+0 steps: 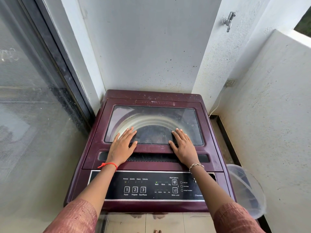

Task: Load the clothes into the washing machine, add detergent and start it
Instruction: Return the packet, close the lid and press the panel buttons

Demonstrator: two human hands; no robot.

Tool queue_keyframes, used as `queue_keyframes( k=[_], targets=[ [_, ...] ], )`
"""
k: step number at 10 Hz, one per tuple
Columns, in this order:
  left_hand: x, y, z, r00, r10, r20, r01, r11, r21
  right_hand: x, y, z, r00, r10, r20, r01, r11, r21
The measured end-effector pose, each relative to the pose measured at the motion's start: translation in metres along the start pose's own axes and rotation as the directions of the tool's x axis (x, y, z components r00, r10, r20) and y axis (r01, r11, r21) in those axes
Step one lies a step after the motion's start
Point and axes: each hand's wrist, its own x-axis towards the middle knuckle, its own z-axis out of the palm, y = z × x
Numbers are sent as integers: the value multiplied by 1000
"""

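Through the dusty lid window (154, 125) at centre frame, the drum's contents are only a dark blur. The left grip (122, 146) and right grip (184, 148) cover parts of the front recess (151, 158). Small labels at the right end of the control panel (151, 187) are unreadable. Both sleeves (74, 217) run off the bottom edge. The clear tub (247, 190) at lower right is blurred.

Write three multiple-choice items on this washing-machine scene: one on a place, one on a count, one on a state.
1. Where is the tap?
A) on the wall, up right of the washing machine
B) on the floor
C) left of the machine

2. How many numbered buttons has the control panel?
A) two
B) three
C) five

3. How is the lid?
A) raised
B) removed
C) closed

Key:
A: it juts from that wall.
B: they read 1, 2, 3.
C: left hand and right hand lie flat on it.
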Motion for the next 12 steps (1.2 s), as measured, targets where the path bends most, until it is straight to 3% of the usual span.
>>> queue_keyframes(
  k=[12],
  targets=[
    [-1,-1,1,1000,2,-10,-3,1000,-10,0,0,1,1000,9,-2,-9,1000,-3]
  ],
)
